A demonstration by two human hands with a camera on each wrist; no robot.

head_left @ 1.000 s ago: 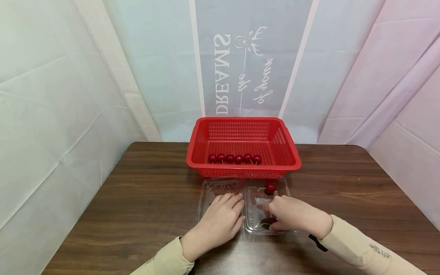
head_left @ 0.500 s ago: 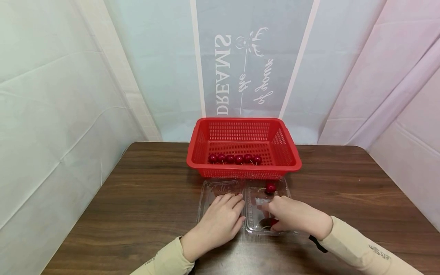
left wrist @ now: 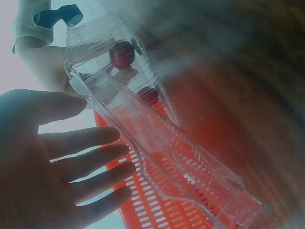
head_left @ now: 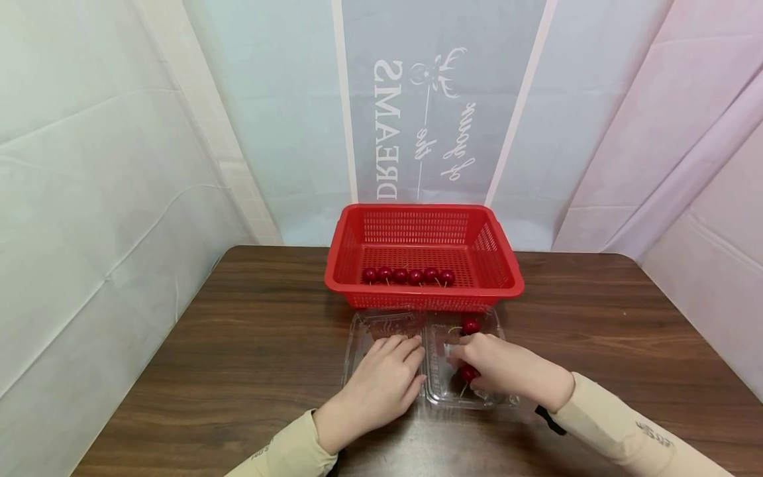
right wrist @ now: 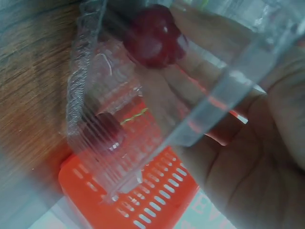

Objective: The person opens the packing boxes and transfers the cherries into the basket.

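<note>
A clear plastic clamshell box (head_left: 438,387) lies opened out on the table. My left hand (head_left: 381,381) rests over its left half, fingers straight; the left wrist view shows those fingers (left wrist: 97,160) beside the box's rim, holding nothing. Inside the right half, my right hand (head_left: 507,364) has its thumb and fingertips at a cherry (head_left: 467,373) and appears to pinch it. Seen from the right wrist, this cherry (right wrist: 155,37) sits at the fingertips, partly behind clear plastic. A second cherry (head_left: 470,325) with a pale stem lies at the far right corner of the box.
Directly behind the box stands a red perforated basket (head_left: 423,299). Several cherries (head_left: 415,275) lie in a row along its near side. Dark wood table (head_left: 250,358) extends on both sides. A printed cloth (head_left: 441,132) hangs behind the table.
The cherry at my right hand has shifted slightly away from me and to the left, and its stem now points toward me. My right fingers moved a little with it. My left hand stays put.
</note>
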